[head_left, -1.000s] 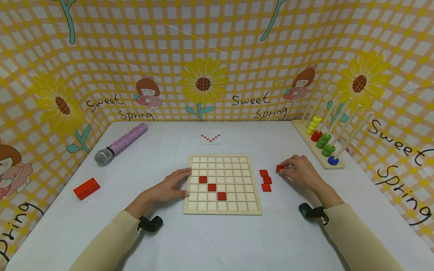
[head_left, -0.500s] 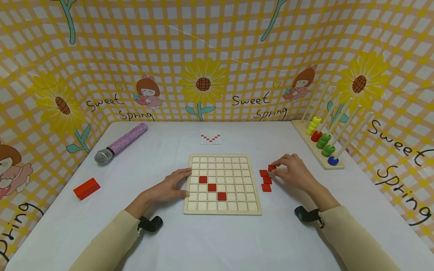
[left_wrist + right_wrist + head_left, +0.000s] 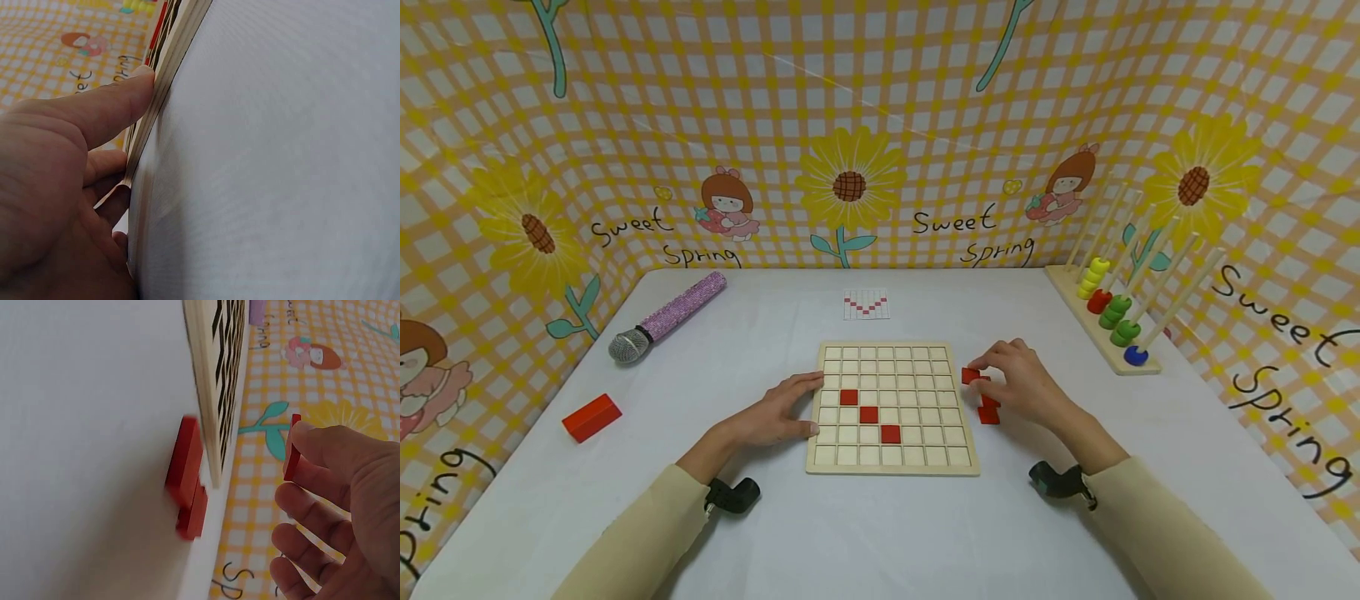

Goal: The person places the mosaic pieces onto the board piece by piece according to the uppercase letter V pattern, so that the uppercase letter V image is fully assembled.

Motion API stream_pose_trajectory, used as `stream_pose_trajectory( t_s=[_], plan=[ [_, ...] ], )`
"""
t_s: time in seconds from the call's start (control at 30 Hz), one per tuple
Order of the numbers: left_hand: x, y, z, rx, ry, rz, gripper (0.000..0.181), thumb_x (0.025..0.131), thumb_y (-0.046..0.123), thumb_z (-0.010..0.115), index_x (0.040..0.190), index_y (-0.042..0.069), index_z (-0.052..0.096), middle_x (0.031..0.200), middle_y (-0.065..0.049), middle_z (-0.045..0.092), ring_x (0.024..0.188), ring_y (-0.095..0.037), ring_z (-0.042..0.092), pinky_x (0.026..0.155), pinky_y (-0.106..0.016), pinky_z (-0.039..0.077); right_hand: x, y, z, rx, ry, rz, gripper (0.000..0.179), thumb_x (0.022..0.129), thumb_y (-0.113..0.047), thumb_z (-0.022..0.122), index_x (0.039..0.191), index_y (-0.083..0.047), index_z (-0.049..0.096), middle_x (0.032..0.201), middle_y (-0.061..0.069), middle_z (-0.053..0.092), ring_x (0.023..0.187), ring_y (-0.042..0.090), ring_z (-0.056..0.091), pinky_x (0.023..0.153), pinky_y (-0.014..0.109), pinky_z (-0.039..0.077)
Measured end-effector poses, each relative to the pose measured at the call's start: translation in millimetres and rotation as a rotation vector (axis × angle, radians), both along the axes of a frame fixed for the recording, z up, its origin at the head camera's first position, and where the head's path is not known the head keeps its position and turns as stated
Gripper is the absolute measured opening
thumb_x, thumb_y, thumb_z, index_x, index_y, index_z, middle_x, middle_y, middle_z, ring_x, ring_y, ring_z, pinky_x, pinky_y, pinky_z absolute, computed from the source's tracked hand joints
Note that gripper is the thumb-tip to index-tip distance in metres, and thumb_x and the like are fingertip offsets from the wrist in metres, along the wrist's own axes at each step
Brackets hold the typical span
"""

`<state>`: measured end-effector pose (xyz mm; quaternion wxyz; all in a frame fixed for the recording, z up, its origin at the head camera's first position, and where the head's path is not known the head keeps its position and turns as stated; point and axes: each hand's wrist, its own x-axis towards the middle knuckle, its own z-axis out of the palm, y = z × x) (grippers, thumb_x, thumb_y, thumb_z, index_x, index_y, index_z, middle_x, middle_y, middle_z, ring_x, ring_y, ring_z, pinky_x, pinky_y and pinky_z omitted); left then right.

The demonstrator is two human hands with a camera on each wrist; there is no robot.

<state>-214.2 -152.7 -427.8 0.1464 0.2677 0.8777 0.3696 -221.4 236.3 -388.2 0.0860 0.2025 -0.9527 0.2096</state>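
Note:
A pale wooden grid board (image 3: 891,469) lies on the white table with three red square tiles set diagonally in its cells, one of them a tile (image 3: 868,414). Against the board's left edge rests my left hand (image 3: 771,417), thumb and fingers spread; the left wrist view shows the thumb touching the rim (image 3: 181,37). My right hand (image 3: 1026,387) pinches a red tile (image 3: 292,450) between thumb and forefinger, raised above the table by the board's right edge. Below that hand lie loose red tiles (image 3: 989,416), partly hidden by its fingers.
A small card (image 3: 866,305) with a red V-shaped pattern lies behind the board. At the left are a glittery purple microphone (image 3: 670,317) and a red block (image 3: 592,417). A peg stand (image 3: 1105,325) with coloured beads stands at the back right.
My right hand has carried the pinched red tile leftward, from right of the loose tiles to the board's right edge. My left hand has stayed in place.

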Motion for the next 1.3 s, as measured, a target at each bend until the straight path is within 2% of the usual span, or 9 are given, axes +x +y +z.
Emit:
stream_pose_trajectory(
  t_s=[0.43,0.73,0.97,1.3],
  plan=[
    [-0.4,-0.5,0.5,0.002,0.013,-0.009,0.075,0.086,0.024,0.067,0.148,0.006,0.028,0.157,-0.011,0.019,0.145,-0.037,0.014,0.113,-0.062,0.011,10.4,-42.4,6.7,-0.001,0.039,0.094,0.021,0.08,-0.02,0.074,0.099,-0.01,0.072,0.098,0.004,0.065,0.089,0.018,0.042,0.079,0.035,0.033],
    [-1.1,0.1,0.0,0.002,-0.012,0.009,0.078,0.086,0.023,0.068,0.149,0.007,0.026,0.159,-0.008,0.016,0.147,-0.034,0.008,0.113,-0.063,0.006,9.7,-66.9,4.2,0.007,0.071,0.145,0.023,0.077,-0.022,0.077,0.097,-0.011,0.073,0.094,0.002,0.064,0.088,0.017,0.043,0.078,0.034,0.034],
    [-1.4,0.2,0.4,0.032,-0.028,0.012,0.078,0.085,0.02,0.069,0.148,0.005,0.026,0.159,-0.009,0.015,0.147,-0.034,0.008,0.115,-0.061,0.008,8.7,-82.2,5.3,0.012,0.113,0.18,0.023,0.076,-0.022,0.078,0.096,-0.012,0.074,0.093,0.002,0.065,0.092,0.02,0.048,0.081,0.039,0.039],
    [-2.4,-0.5,0.5,0.059,-0.049,0.016,0.078,0.084,0.018,0.069,0.148,0.005,0.026,0.158,-0.01,0.015,0.147,-0.034,0.008,0.116,-0.058,0.01,5.9,-98.2,9.0,0.034,0.088,0.182,0.022,0.079,-0.023,0.076,0.097,-0.012,0.073,0.095,0.002,0.065,0.091,0.018,0.046,0.081,0.035,0.038]
  ],
)
